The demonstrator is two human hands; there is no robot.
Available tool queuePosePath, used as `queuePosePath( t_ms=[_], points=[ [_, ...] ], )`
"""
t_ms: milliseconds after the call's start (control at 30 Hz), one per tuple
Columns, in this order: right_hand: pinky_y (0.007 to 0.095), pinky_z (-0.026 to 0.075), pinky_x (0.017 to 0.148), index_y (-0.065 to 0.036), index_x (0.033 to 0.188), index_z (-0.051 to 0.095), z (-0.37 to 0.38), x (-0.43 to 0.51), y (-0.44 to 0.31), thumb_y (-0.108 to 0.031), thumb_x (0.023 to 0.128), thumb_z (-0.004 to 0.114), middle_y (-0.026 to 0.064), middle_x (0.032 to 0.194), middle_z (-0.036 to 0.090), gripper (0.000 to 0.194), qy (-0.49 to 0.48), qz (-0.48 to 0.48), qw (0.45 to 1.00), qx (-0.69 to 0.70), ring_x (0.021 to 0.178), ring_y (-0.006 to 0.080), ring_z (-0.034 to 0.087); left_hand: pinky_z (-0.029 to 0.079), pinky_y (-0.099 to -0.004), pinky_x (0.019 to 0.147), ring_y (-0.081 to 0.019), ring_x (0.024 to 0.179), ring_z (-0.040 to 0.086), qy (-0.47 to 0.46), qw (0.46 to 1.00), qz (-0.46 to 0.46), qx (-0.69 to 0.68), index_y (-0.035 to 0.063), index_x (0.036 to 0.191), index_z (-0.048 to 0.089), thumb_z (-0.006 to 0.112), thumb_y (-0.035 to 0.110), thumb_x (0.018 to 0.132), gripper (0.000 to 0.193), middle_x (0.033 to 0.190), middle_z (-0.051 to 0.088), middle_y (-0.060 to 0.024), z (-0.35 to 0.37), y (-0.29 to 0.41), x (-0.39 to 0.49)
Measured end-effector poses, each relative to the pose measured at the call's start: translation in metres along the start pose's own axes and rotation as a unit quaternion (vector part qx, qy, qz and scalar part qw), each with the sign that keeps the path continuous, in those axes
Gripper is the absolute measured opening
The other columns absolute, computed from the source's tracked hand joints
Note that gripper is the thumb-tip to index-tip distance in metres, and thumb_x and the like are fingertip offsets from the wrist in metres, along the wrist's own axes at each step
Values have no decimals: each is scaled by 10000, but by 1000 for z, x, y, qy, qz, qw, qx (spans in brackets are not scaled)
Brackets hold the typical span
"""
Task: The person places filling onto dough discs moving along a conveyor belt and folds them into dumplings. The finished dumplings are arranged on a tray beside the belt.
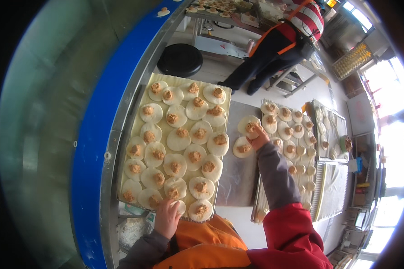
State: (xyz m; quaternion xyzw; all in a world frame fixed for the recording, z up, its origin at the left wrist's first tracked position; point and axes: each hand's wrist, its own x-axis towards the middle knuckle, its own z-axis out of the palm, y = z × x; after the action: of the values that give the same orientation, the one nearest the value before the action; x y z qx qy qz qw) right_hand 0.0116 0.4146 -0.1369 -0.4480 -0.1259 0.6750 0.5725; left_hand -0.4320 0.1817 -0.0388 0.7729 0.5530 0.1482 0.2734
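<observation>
A tray lined with pale cloth lies before me, covered with round dough wrappers, each bearing a lump of orange-brown filling. My left hand is at its near edge, its fingers at a dough wrapper; whether they grip it is not plain. My right hand reaches over a bare metal surface to the right and has its fingers on a filled dough wrapper. Just below that one lies another filled wrapper. The right fingertips are partly hidden against the filling.
A blue conveyor belt with a metal edge runs along the left. More filled wrappers and closed dough pieces lie on a tray at the right. A black round stool and a co-worker are beyond.
</observation>
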Motion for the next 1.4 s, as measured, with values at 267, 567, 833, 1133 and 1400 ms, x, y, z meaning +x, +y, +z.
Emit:
queuePosePath(
  t_ms=[267,567,833,1133,1400],
  points=[
    [416,452,982,-95,1279,554,46,74,4,-356,824,687,145,1246,569,542,206,-121,582,-778,1182,321,536,438,-453,974,-367,1194,502,59,998,0,-23,63,1134,593,719,6,712,444,1227,533,-128,-14,11,-10],
    [397,501,899,-86,1307,528,83,-19,62,-340,789,757,129,1169,613,621,-85,-176,678,-708,1059,270,624,488,-399,886,-342,1060,588,118,984,-45,-123,31,1064,618,649,-42,765,310,1128,610,-139,-75,-10,9],
    [385,524,852,-81,1100,641,112,-14,67,-303,779,755,151,962,657,407,-28,-236,639,-731,933,284,649,497,-345,875,-316,1023,621,149,978,-68,-128,16,1032,634,604,-60,795,251,1104,641,-148,-111,-47,23],
    [332,553,697,-44,1098,637,51,-31,92,-164,845,685,119,928,690,284,149,-257,755,-585,799,216,667,481,-359,891,-289,1101,580,177,943,-185,-212,20,1218,548,600,28,876,346,1176,591,-169,-100,-178,62],
    [275,543,593,-20,1062,657,33,-158,206,-161,943,597,39,828,668,193,215,-59,887,-404,656,124,626,494,-416,845,-369,973,609,94,981,-150,-82,25,1069,636,554,108,909,198,1030,647,-187,-76,-263,107]
  ],
)
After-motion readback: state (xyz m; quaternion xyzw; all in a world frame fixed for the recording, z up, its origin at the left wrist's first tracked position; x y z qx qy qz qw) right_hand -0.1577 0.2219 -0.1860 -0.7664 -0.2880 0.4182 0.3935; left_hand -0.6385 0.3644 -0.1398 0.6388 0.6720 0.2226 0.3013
